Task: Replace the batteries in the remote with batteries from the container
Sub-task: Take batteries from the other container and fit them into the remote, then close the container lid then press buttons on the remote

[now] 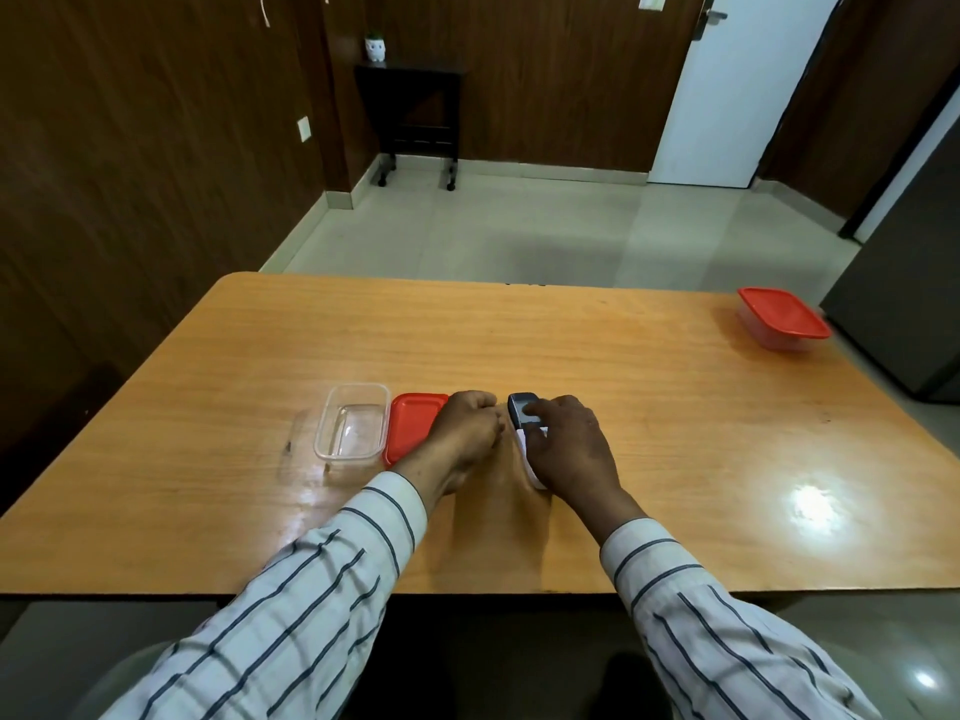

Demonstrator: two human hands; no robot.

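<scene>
A white remote with a dark far end lies on the wooden table. My right hand rests on top of it, fingers spread over its body. Just to the left, my left hand is curled into a fist on the table; what it holds, if anything, is hidden. A clear plastic container stands open further left and looks empty. Its red lid lies flat between the container and my left hand. No batteries are visible.
A second clear container with a red lid stands shut at the table's far right corner. A grey cabinet stands beside that corner. The table's near edge runs just under my forearms.
</scene>
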